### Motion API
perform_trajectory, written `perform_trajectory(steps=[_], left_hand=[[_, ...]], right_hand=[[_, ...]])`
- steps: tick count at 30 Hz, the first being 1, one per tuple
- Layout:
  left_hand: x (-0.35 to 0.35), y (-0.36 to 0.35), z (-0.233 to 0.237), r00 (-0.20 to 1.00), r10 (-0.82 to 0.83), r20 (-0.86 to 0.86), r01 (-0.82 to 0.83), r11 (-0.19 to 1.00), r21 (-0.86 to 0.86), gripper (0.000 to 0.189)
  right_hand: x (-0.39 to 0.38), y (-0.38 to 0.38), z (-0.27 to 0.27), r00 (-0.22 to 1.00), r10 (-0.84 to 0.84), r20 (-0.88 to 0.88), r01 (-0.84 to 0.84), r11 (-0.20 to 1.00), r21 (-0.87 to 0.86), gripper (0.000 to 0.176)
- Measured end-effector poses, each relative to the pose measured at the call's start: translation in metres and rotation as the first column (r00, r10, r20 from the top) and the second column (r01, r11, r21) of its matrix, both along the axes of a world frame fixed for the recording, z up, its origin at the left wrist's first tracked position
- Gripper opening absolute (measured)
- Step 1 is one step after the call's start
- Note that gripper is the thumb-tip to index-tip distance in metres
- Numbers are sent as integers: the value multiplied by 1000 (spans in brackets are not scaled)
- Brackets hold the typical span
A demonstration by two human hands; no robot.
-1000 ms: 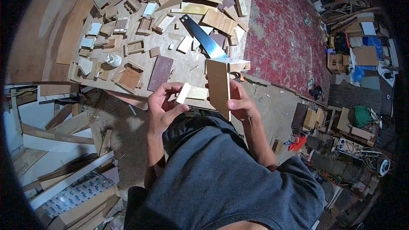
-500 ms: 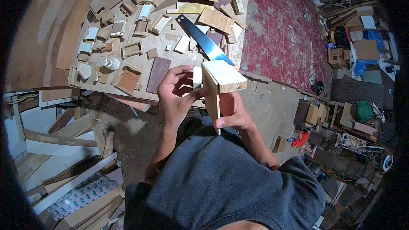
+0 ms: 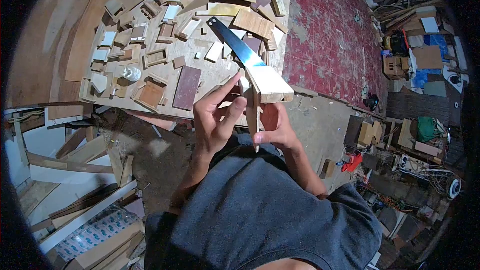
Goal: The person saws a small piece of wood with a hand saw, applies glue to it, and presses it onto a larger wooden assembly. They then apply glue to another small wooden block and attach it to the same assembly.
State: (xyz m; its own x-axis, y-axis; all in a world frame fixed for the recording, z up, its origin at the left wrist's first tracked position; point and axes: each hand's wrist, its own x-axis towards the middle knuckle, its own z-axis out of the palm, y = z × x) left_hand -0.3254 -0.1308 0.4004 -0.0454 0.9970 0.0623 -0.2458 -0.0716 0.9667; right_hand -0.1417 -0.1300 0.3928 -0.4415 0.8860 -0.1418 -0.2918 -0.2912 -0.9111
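Observation:
In my right hand (image 3: 277, 125) is a small wooden assembly (image 3: 271, 84), a thin upright panel with a wedge-shaped white-topped piece joined to it. My right thumb presses the panel's lower edge, and the other fingers are partly hidden behind. My left hand (image 3: 215, 117) is at the panel's left side, its index fingertip and thumb at a small white block (image 3: 245, 85) that sits against the panel. The lower fingers of that hand are curled and partly hidden. Beyond the assembly, a handsaw blade (image 3: 235, 42) lies on the worktable (image 3: 187, 52); its handle end is hidden.
Many wood offcuts and small box-like pieces cover the worktable, with a white bottle (image 3: 131, 74) and a dark red board (image 3: 187, 88) among them. Scrap boards (image 3: 75, 165) lie on the left floor. A carton (image 3: 370, 135) and cables stand at the right.
The small white block has come rightward against the panel. My left thumb has moved off the panel and now points upward. The assembly has turned and shifted slightly right.

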Motion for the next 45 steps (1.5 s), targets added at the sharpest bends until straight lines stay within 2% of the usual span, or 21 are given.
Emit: perform_trajectory(steps=[3,5,6,9,11,13,15,16,17,19,23,25,28,30,35,37,39,41,43,45], left_hand=[[2,-3,3,999,-3,38,1,999,52,51],[3,-6,5,998,15,60,-17,999,28,51],[3,-7,6,996,33,81,-34,999,6,52],[2,-9,2,999,45,7,-45,999,12,52],[3,-10,6,998,59,-10,-59,998,1,53],[7,-12,7,995,93,-23,-93,996,-12,54],[9,-14,6,989,136,-59,-133,990,53,54],[12,-14,9,983,175,-51,-171,983,66,55],[13,-16,9,980,188,-63,-184,981,61,55],[15,-20,14,980,195,-43,-195,981,17,53],[13,-25,17,989,133,-64,-135,991,-23,53],[14,-26,18,989,149,4,-148,988,-50,55],[19,-25,6,976,215,28,-215,976,5,52],[21,-26,0,977,208,54,-208,978,10,49],[24,-27,0,978,176,113,-179,984,18,41],[27,-28,0,945,212,250,-215,977,-16,39],[25,-31,-1,951,169,257,-175,985,-2,39],[24,-33,1,959,165,230,-174,985,17,41],[24,-32,-1,961,138,238,-147,989,20,43],[24,-34,-2,956,118,270,-134,990,44,44]], right_hand=[[5,-4,-5,1000,10,-15,-9,1000,13,103],[8,-6,-4,999,15,-29,-17,998,-65,105],[12,-6,-8,997,67,-44,-71,991,-110,107],[9,-8,-8,992,46,-121,-55,996,-75,109],[13,-7,-4,994,53,-93,-64,990,-126,113],[18,-5,-3,986,160,-37,-164,975,-150,115],[12,-5,5,989,99,-110,-115,982,-149,107],[18,-7,-1,983,130,-132,-154,969,-191,105],[25,-8,-7,976,158,-153,-190,954,-230,103],[23,-11,-3,986,115,-118,-139,964,-227,101],[21,-10,3,985,130,-113,-151,967,-205,102],[20,-10,6,986,140,-95,-157,966,-206,103],[22,-8,7,992,109,-62,-117,982,-147,107],[27,-6,5,982,186,-42,-189,977,-102,109],[30,-6,5,990,127,-56,-127,992,-3,108],[30,-4,7,983,181,9,-181,983,36,106],[29,-2,19,985,164,48,-166,985,46,108],[29,-1,28,962,216,165,-223,975,25,117],[27,-5,39,970,162,179,-170,985,31,119],[27,-7,43,982,98,159,-117,987,111,108]])
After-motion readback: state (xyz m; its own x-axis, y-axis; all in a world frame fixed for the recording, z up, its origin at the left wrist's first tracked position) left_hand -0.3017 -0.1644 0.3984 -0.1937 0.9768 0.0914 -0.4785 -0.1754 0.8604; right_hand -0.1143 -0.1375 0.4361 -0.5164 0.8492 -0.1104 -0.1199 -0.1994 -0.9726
